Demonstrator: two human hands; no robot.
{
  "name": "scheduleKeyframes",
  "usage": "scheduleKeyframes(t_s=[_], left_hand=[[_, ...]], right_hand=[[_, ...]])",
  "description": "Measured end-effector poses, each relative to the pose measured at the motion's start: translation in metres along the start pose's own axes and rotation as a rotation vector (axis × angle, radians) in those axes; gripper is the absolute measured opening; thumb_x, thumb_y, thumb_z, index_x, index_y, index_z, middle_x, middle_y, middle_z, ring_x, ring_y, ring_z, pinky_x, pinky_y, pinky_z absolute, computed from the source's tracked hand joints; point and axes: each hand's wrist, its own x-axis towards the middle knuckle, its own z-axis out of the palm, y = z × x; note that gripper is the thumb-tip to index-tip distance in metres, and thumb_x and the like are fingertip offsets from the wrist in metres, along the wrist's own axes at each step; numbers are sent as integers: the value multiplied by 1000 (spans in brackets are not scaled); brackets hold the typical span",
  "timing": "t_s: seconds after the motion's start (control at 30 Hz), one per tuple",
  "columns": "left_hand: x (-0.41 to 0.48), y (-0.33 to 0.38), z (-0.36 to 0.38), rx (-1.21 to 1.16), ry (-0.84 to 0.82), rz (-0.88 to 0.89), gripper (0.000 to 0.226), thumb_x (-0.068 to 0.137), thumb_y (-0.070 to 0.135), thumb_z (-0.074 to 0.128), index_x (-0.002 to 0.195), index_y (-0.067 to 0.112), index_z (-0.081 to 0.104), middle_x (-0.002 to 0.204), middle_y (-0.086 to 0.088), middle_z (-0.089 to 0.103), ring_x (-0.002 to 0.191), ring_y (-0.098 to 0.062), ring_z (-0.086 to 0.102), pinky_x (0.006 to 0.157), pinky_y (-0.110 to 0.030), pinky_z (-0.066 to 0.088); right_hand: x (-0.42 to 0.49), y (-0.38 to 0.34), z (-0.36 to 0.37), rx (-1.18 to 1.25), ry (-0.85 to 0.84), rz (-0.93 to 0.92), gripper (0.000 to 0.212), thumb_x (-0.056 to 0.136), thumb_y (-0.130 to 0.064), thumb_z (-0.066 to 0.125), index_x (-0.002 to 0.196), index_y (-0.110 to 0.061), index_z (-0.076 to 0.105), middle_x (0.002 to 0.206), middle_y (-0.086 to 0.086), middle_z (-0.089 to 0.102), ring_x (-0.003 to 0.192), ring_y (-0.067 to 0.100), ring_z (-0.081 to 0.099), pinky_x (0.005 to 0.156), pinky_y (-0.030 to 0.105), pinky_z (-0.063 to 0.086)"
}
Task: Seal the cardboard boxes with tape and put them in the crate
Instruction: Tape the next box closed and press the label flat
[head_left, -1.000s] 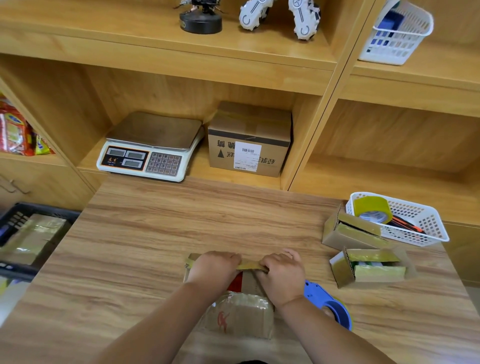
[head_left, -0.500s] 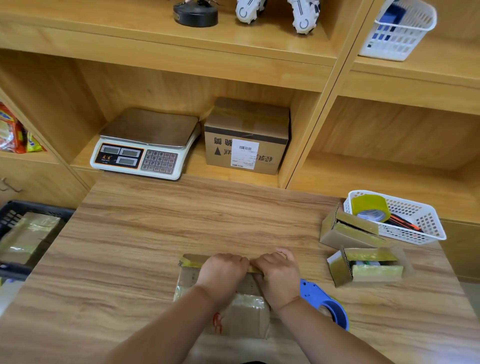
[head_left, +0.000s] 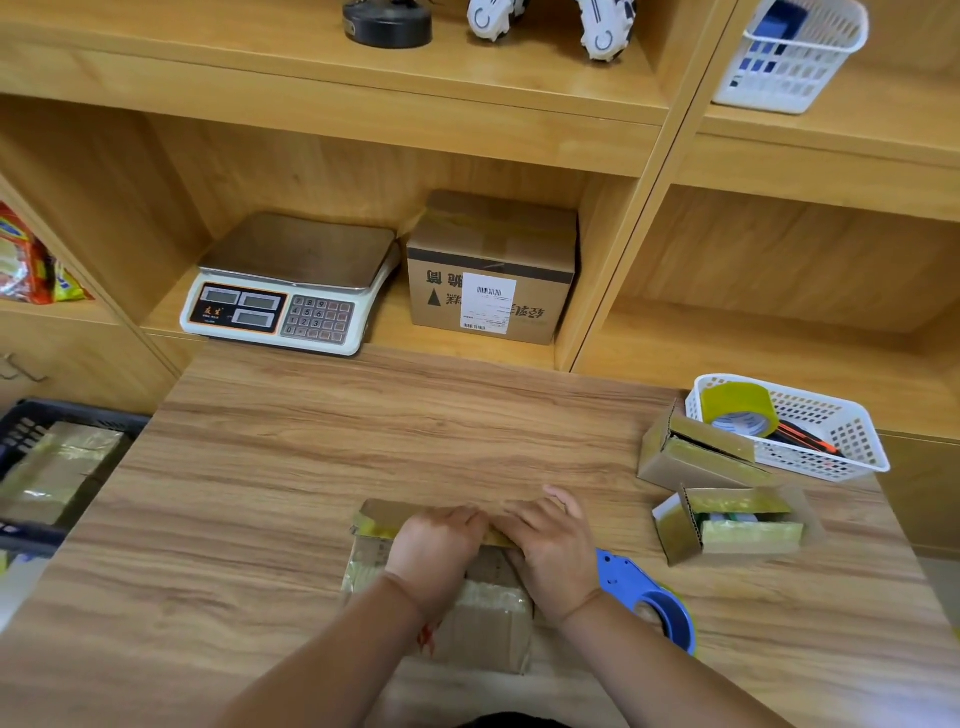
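A small cardboard box (head_left: 483, 631) with old tape on it lies on the wooden table (head_left: 311, 467) near the front edge. My left hand (head_left: 434, 553) and my right hand (head_left: 553, 545) press side by side on its far flap (head_left: 382, 514), holding it down. A blue tape dispenser (head_left: 652, 600) lies on the table just right of my right wrist. Two more small open boxes (head_left: 696, 452) (head_left: 727, 525) sit at the right. The black crate (head_left: 31, 473) stands past the table's left edge with a taped box inside.
A white basket (head_left: 831, 441) with a yellow tape roll (head_left: 737, 405) and a cutter stands at the right back. In the shelf behind are a weighing scale (head_left: 291, 286) and a larger cardboard box (head_left: 491, 270).
Both hands have stayed pressed on the box flap, shifting slightly along it; the left end of the flap shows more. The view has tilted a little.
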Motion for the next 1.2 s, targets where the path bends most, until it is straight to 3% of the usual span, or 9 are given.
scheduleKeyframes(t_s=[0.17, 0.3, 0.43, 0.53, 0.6, 0.7, 0.8, 0.97, 1.2], left_hand=[[-1, 4, -2, 51, -53, -1, 39, 25, 13, 86, 57, 19, 66, 53, 6, 59, 41, -11, 55, 36, -17, 40], [-4, 5, -3, 144, -55, 27, 41, 20, 13, 85, 56, 20, 65, 52, 7, 58, 42, -8, 55, 37, -17, 37], [-5, 3, -4, 160, -115, 42, 39, 33, 21, 89, 66, 22, 67, 59, 6, 62, 48, -7, 59, 39, -18, 35], [-4, -5, -6, 138, -313, -65, 41, 90, 49, 53, 118, 20, 54, 113, 1, 64, 98, -17, 63, 66, -26, 42], [-7, -11, -7, 74, -458, -93, 54, 94, 56, 39, 136, 22, 42, 138, 1, 50, 124, -19, 49, 92, -31, 43], [-19, -17, -5, -11, -431, -107, 67, 93, 59, 38, 148, 23, 26, 155, 3, 28, 142, -12, 22, 117, -31, 9], [-33, -22, 0, 51, -358, -291, 75, 92, 63, 31, 151, 19, 15, 158, 0, 18, 146, -14, 7, 117, -39, -2], [-47, -26, 12, 120, -381, -420, 83, 90, 68, 23, 152, 17, 2, 160, -1, -1, 146, -21, -10, 115, -52, -6], [-58, -26, 24, 144, -294, -408, 73, 95, 59, 16, 152, 19, -4, 160, 0, -7, 146, -19, -13, 114, -51, -9]], right_hand=[[-1, 4, -8, -19, -7, -11, 7, 65, -18, 71, 62, -25, 69, 59, -15, 58, 68, 13, 61, 98, 34, 31], [-1, 4, -7, -44, -79, 28, 25, 45, -9, 83, 56, -21, 64, 58, -12, 56, 68, 18, 59, 85, 32, 33], [-2, 1, -12, -74, -204, 66, 38, 33, -24, 90, 54, -23, 59, 62, -11, 54, 68, 16, 55, 75, 24, 29], [-5, 0, -14, -52, -246, 89, 43, 37, -45, 92, 55, -24, 59, 62, -11, 54, 67, 17, 57, 71, 25, 28], [-12, 4, -16, -24, -243, 70, 42, 50, -58, 83, 62, -22, 63, 66, -11, 57, 70, 18, 58, 72, 26, 29], [-27, 10, -22, 12, -295, 29, 51, 69, -68, 57, 85, -22, 71, 83, -10, 63, 84, 19, 59, 80, 25, 28], [-36, 11, -18, 59, -366, 65, 56, 83, -65, 45, 111, -21, 66, 109, -7, 61, 107, 18, 50, 90, 22, 24], [-29, 0, 5, 197, -376, 438, 47, 89, -52, 54, 125, -22, 54, 125, -6, 54, 118, 16, 40, 97, 28, 28], [-22, -8, 28, 407, -462, 675, 30, 86, -45, 62, 113, -31, 59, 100, -7, 47, 102, 18, 50, 87, 28, 39]])
